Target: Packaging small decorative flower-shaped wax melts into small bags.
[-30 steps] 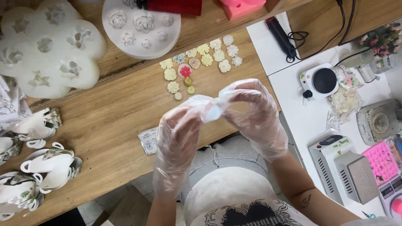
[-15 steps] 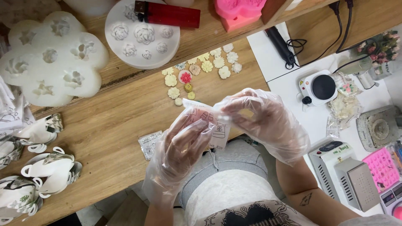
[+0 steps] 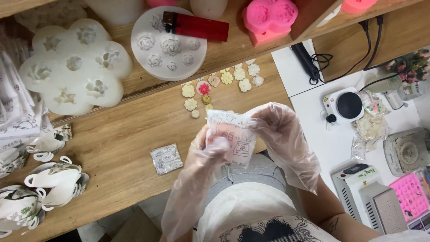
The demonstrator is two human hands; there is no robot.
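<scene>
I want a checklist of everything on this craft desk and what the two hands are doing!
Surface: wooden table, with a white table on the right.
Job's things: a small printed pouch held up in both hands; a matching flat packet lies on the wood.
Clutter: white flower moulds, round mould, red lighter, pink mould, little cast flowers, paper tags.
Grippers: left hand and right hand, both in clear plastic gloves, pinch the pouch.
Cables: black cords run across the wood at upper right.
Surroundings: small hot plate, white sealing machine.
</scene>
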